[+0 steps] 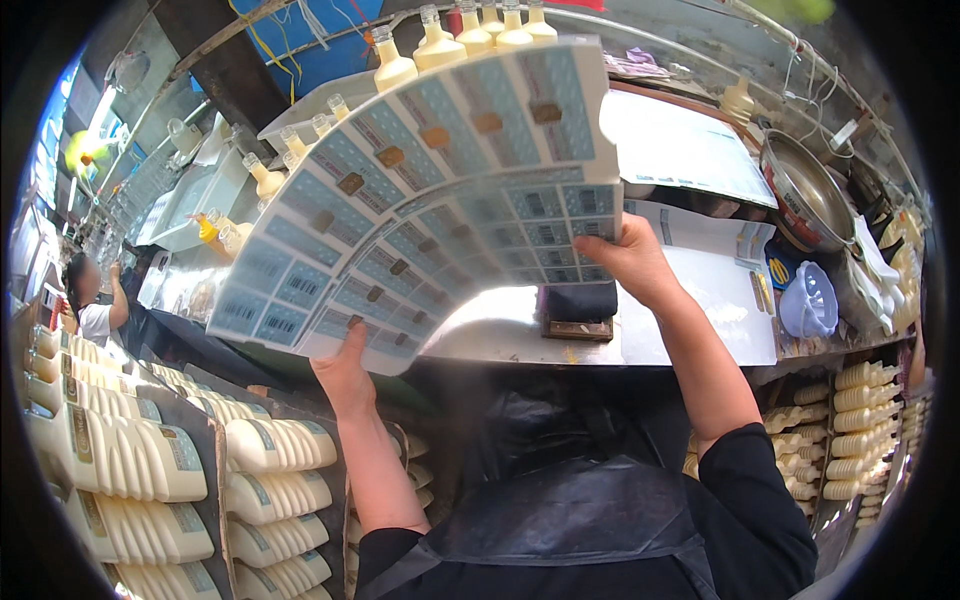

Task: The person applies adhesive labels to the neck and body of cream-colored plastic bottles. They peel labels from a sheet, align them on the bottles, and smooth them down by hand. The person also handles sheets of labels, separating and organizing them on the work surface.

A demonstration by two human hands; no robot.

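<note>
A large sheet of printed labels (470,130), pale blue-grey with small gold patches and barcodes, hangs in the air before me, bent in a wide arc. Its lower left edge is gripped by my left hand (346,375), with the thumb on the printed face. My right hand (632,258) pinches the right edge, higher up, and its other fingers are behind the sheet. Whether this is one sheet or several together, I cannot tell. Below it, on the white worktop (680,340), a black pad (582,299) sits on a brown wooden block (577,330).
Cream bottles (440,48) stand behind the sheet. Racks of cream bottles (275,445) flank me on both sides. At right are a metal basin (808,190), a lilac plastic basket (808,302) and a yellow-handled tool (779,272). Another person (95,300) is at far left.
</note>
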